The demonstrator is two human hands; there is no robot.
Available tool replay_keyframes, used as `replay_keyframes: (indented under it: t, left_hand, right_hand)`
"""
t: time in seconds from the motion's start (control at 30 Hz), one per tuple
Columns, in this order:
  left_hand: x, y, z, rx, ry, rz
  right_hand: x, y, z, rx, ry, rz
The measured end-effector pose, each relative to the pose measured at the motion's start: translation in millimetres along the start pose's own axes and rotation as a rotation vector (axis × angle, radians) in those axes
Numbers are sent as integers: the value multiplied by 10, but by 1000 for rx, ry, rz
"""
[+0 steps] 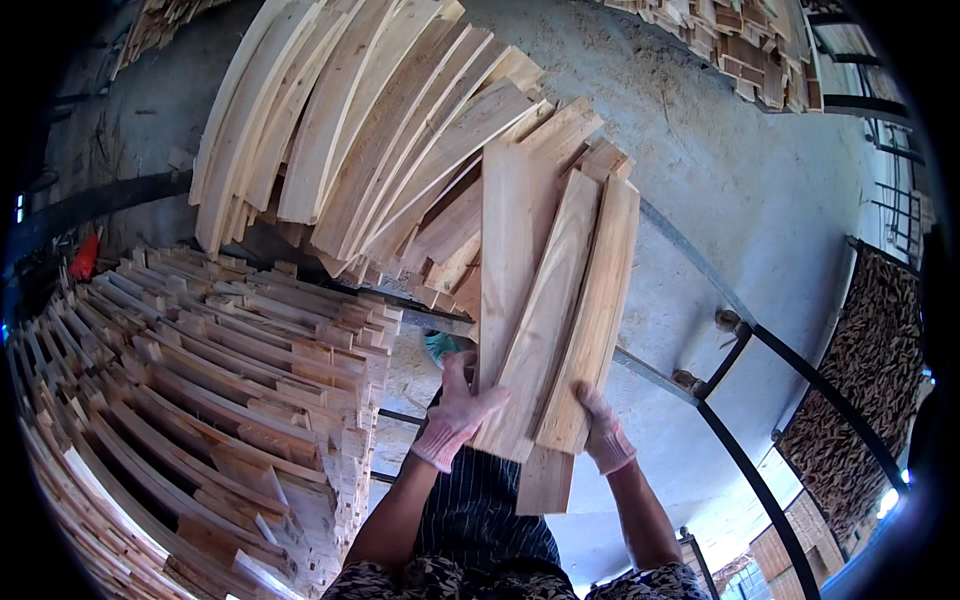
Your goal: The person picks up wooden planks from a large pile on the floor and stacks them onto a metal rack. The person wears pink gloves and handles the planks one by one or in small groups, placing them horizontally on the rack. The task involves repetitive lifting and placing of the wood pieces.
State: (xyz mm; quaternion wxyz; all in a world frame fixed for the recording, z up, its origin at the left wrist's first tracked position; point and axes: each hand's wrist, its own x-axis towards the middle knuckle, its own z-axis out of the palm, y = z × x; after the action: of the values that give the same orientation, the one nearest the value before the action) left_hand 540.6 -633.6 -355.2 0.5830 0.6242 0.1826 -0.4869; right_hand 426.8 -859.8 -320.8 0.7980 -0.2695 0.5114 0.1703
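Note:
A bundle of several flat, pale wooden boards (545, 310) lies between my hands in front of me, slightly fanned, one board sticking out lower than the others. My left hand (458, 412), in a pinkish-white work glove, is closed on the bundle's left edge near its lower end. On the opposite edge my right hand (604, 430), gloved alike, grips with its thumb over the rightmost board. The far ends of the boards overlap a large heap of similar loose boards (370, 130). Whether they rest on that heap cannot be made out.
At left stands a tall stack of boards in spaced layers (210, 390). Dark metal bars (745, 470) form a frame on the right. More wood pieces (745, 45) are piled at far right, and a brown stack (850, 350) stands near the right edge. A red-orange object (85, 258) shows at far left.

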Motion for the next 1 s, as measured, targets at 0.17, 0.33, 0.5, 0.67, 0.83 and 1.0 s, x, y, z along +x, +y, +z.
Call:
replay_keyframes:
  t: [0.17,0.33,0.5,0.67,0.83,1.0]
  left_hand:
    - [431,-623,-121,-22,-57,-140]
    - [319,-495,-62,-10,-102,-97]
    - [-698,604,317,-278,-143,-187]
    - [-1609,1078,405,-457,-135,-282]
    - [-657,442,143,-706,-23,-495]
    - [-778,321,234,-644,92,-294]
  right_hand:
    - [117,55,104,7,5,-61]
    - [-65,-261,190,-65,4,-97]
    - [-835,-875,531,-178,-25,38]
    - [-1267,-922,540,-188,-156,248]
    - [-643,-827,778,-349,-116,137]
    - [-432,-574,566,-406,-51,188]
